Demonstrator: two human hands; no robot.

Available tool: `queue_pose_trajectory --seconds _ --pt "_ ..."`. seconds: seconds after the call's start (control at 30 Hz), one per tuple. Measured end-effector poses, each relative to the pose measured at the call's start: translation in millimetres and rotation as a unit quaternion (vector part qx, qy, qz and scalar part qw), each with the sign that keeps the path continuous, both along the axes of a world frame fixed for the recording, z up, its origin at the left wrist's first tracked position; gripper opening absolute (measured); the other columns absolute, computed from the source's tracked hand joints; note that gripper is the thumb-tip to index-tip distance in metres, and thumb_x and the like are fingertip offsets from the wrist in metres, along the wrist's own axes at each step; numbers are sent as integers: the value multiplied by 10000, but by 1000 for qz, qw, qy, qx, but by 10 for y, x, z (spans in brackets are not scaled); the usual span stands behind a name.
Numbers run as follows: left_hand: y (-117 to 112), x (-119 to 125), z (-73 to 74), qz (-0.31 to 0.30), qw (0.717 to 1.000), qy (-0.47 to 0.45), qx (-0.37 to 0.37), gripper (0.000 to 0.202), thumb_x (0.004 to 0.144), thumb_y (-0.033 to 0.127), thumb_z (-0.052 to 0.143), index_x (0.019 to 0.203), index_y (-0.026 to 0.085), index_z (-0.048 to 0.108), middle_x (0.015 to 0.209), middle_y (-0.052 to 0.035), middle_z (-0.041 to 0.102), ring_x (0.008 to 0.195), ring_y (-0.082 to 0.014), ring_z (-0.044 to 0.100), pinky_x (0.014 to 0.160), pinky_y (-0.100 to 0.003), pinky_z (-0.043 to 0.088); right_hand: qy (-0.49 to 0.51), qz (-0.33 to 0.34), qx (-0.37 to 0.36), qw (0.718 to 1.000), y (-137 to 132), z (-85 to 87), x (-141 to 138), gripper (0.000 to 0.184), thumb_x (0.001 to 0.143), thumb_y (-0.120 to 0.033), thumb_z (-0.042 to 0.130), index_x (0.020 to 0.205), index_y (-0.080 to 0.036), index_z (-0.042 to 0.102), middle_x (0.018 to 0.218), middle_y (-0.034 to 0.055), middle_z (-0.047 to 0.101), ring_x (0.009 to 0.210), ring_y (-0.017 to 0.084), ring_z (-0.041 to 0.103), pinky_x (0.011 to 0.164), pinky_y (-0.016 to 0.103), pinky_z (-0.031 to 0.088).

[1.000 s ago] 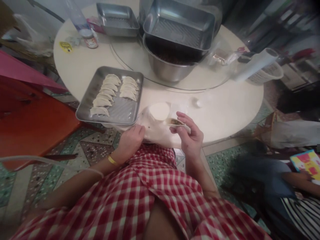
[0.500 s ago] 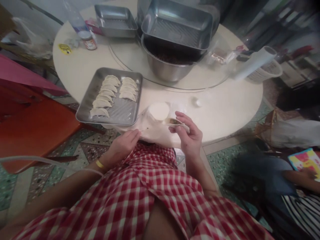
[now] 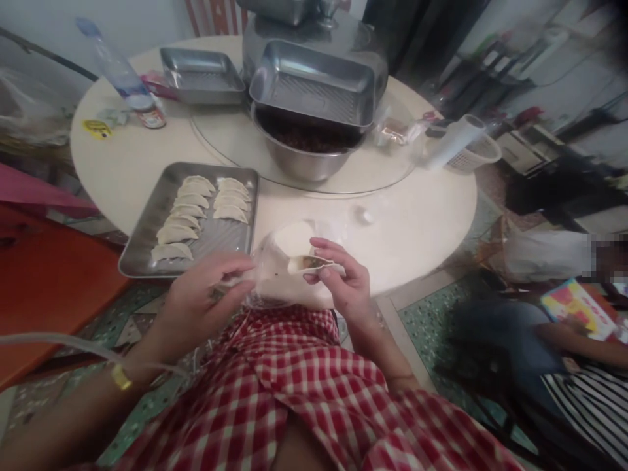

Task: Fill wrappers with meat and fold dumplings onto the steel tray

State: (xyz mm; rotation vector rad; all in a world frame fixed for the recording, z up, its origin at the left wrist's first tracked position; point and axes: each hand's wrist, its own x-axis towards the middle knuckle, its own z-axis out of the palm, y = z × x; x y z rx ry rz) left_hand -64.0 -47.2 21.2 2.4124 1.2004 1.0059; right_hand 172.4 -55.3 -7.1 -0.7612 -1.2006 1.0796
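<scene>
My right hand [image 3: 346,281] is closed on a half-folded dumpling [image 3: 307,263], held between thumb and fingers above the table edge. Dark green filling shows in its gap. My left hand [image 3: 209,291] hovers by the near right corner of the metal tray [image 3: 226,245], thumb and fingers apart; blur makes its fingertips hard to read. Two rows of folded dumplings [image 3: 177,233] lie in that tray. Between my hands, round white wrappers [image 3: 293,237] rest on clear plastic film [image 3: 269,281].
Behind stands a steel bowl [image 3: 307,160] of dark filling, with an empty pan [image 3: 314,88] resting over it. Another pan [image 3: 203,78], a bottle [image 3: 112,69] and a jar [image 3: 148,112] are at the back left. A white basket [image 3: 475,154] stands right. A person [image 3: 520,333] sits at lower right.
My left hand has moved left from the plastic's edge toward the tray, and its fingers have parted. My right hand still holds the dumpling. The view has shifted.
</scene>
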Motion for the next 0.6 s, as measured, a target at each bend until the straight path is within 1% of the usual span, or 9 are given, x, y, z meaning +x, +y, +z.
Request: queue_pose_trajectory --seconds 0.03,0.1,0.13,0.2,0.27,0.33,0.4,0.47,0.6 --pt "43 91 82 -12 1000 -17 0 172 922 249 575 1084 228 629 1071 -41 719 977 -180 672 895 -306 531 1 9 3 1000 3 13 -19 225 855 -280 697 1071 -342 716 1251 -4 663 892 114 725 691 259 674" --pt "134 271 170 -41 998 -52 -6 150 922 218 572 1052 221 648 1059 -34 717 999 -169 661 932 -306 513 -4 16 4 1000 12 39 -52 211 855 -293 697 1061 -334 718 1242 2 670 894 121 725 681 261 676" --pt "177 346 182 -56 996 -67 -12 139 921 223 576 1036 214 654 1039 -35 720 995 -170 660 927 -308 513 -7 17 0 1000 20 51 -65 203 854 -297 698 1053 -329 720 1237 6 673 904 126 724 679 263 677" --pt "246 445 171 -64 993 -88 -51 135 923 241 574 1016 210 667 1001 -34 723 950 -163 665 887 -298 522 -5 19 -8 1000 41 67 -85 193 853 -287 697 1040 -324 726 1230 7 676 925 129 724 686 260 677" --pt "293 481 151 -62 989 -97 -89 138 921 264 575 993 210 680 953 -28 726 879 -153 668 820 -280 529 6 19 -14 1000 70 72 -100 188 848 -278 701 1028 -323 733 1212 5 682 908 122 727 678 251 676" --pt "326 480 144 -62 988 -97 -107 131 919 272 573 948 212 686 899 -16 726 819 -144 664 765 -268 525 11 13 -23 1000 101 68 -114 170 838 -297 712 1005 -312 739 1189 9 693 865 122 732 656 257 679" --pt "356 470 148 -67 989 -92 -99 134 922 261 562 893 211 683 849 -8 721 783 -139 656 741 -267 517 3 1 -38 999 131 60 -129 150 832 -322 718 978 -298 743 1176 18 701 834 132 732 639 281 684" --pt "386 464 159 -71 991 -86 -73 147 924 243 549 860 214 678 829 -7 720 787 -145 653 755 -282 514 -6 -10 -47 999 159 51 -146 140 829 -328 720 963 -295 745 1174 19 702 838 139 731 637 297 688" --pt "448 465 203 -96 993 -63 -12 151 914 195 540 846 216 674 829 -12 718 817 -153 646 773 -301 505 -7 -18 -51 999 212 39 -182 147 829 -336 715 969 -295 736 1159 8 705 871 129 722 633 261 677"
